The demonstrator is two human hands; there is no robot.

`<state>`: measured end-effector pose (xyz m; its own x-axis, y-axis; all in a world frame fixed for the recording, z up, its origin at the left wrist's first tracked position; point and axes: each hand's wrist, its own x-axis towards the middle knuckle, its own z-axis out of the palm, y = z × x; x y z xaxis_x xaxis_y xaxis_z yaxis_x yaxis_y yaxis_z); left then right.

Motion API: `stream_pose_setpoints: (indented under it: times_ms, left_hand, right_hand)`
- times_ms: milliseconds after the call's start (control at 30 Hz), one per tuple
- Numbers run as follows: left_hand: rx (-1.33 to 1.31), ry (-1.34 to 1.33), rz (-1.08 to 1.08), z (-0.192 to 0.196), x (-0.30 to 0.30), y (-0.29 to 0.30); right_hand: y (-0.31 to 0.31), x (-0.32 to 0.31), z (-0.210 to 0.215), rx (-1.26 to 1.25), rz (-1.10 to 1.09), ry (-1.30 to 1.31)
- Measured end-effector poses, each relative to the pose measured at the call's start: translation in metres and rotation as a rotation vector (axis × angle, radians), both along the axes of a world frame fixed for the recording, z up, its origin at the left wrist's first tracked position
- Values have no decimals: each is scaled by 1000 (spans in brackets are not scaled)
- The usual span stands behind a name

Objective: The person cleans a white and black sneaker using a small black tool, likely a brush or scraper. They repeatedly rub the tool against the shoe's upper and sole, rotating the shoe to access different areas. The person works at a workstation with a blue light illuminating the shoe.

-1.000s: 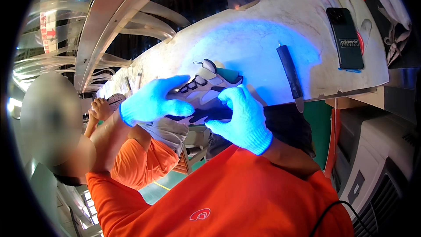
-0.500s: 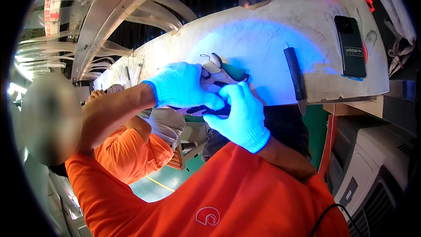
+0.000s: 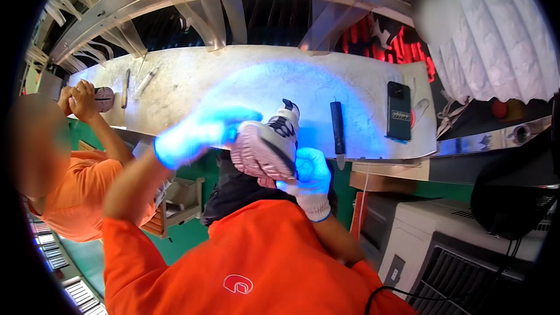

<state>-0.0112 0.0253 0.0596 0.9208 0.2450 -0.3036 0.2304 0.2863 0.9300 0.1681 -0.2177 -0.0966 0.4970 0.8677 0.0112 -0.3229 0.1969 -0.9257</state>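
Observation:
A sneaker (image 3: pixel 256 150) with a thick pale pink sole and a grey and black upper is tilted at the bench's front edge, its sole facing me. My right hand (image 3: pixel 312 176), in a knit glove lit blue, grips the sneaker from its right side and underneath. Just left of the shoe, my gloved left hand (image 3: pixel 201 134) is smeared by motion. Its fingers reach toward the shoe's upper left side; whether they touch it cannot be made out.
On the pale workbench (image 3: pixel 192 70) lie a black-handled knife (image 3: pixel 338 128) and a dark phone (image 3: pixel 399 111). At left a co-worker's hands (image 3: pixel 84 99) hold another shoe (image 3: pixel 105 99), near a thin tool (image 3: pixel 126 87). Behind runs a metal frame with plastic strips (image 3: pixel 201 20).
The sneaker has been turned so its sole faces me. My left hand has come off the shoe's top to its left side; my right still holds it. The whole view has shifted.

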Motion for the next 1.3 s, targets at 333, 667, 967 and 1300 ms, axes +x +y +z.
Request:
stream_pose_setpoints:
  times_ms: [333, 667, 967, 1300]
  left_hand:
    - [-407, -73, 685, -82, 19, -179]
    - [34, 33, 595, -80, 21, -153]
    - [386, -10, 493, -93, 12, -143]
    - [583, -435, 481, -22, -45, -102]
  right_hand:
    - [-6, -4, 44, -127, -234, 329]
    - [-28, 0, 62, -152, -255, -247]
    - [5, 33, 143, 43, 136, -590]
    - [38, -40, 125, 300, 7, -1098]
